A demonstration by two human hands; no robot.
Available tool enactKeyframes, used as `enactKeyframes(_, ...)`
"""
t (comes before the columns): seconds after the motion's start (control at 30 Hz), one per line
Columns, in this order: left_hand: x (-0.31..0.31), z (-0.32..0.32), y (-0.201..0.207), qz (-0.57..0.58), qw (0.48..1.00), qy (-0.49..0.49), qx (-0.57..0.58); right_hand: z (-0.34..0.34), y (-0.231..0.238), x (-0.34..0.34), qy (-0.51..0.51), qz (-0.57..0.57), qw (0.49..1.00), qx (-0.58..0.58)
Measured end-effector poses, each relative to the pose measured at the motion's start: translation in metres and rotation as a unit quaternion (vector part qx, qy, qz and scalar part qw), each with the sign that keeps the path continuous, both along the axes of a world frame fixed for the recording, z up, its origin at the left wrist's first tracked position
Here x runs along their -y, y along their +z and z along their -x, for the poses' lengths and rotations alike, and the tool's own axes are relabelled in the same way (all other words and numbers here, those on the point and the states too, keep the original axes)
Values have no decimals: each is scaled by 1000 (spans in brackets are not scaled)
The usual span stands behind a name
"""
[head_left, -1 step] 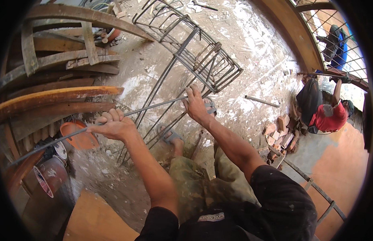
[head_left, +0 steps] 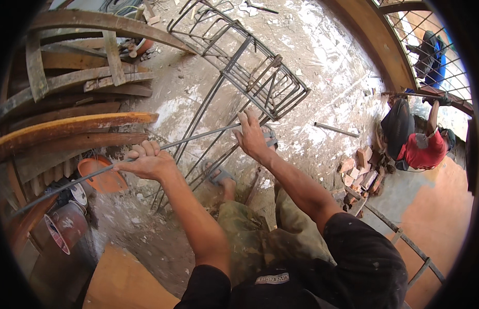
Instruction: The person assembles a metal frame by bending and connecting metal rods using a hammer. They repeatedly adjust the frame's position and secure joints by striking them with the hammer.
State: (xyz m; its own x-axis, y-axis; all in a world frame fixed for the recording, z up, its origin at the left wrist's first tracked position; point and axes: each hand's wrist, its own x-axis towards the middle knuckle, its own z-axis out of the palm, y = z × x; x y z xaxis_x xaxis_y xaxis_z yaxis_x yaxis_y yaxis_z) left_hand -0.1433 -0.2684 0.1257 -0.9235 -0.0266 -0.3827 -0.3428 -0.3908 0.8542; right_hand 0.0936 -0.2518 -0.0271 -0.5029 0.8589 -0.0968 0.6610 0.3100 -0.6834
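A long grey steel rod [head_left: 195, 137] slants across in front of me, from the far left up to my right hand. My left hand [head_left: 150, 161] has its fingers curled over the rod, thumb pointing along it to the left. At the rod's upper right end my right hand [head_left: 252, 135] grips it between thumb and fingers. Just beyond lies a rebar cage [head_left: 274, 63] of bent stirrups and long bars on the floor. More long steel bars [head_left: 204, 107] run from the cage toward my sandalled feet, passing behind the held rod.
Curved wooden beams [head_left: 85, 119] are stacked at left, above an orange basin [head_left: 103, 177] and a dirty bucket [head_left: 69, 226]. Broken bricks [head_left: 365, 172] lie at right near a crouching person in red [head_left: 422, 150]. A short pipe [head_left: 336, 130] and a wooden ladder [head_left: 399, 232] rest nearby.
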Motion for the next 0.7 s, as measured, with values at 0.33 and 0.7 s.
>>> enactKeyframes(0.33, -24, -9, -40, 3, 1000, 8, 28, -118, 40, 13, 58, 123, 990, 30)
enactKeyframes(0.7, -50, -2, -55, 40, 997, 18, 64, -183, 32, -5, 49, 142, 987, 55)
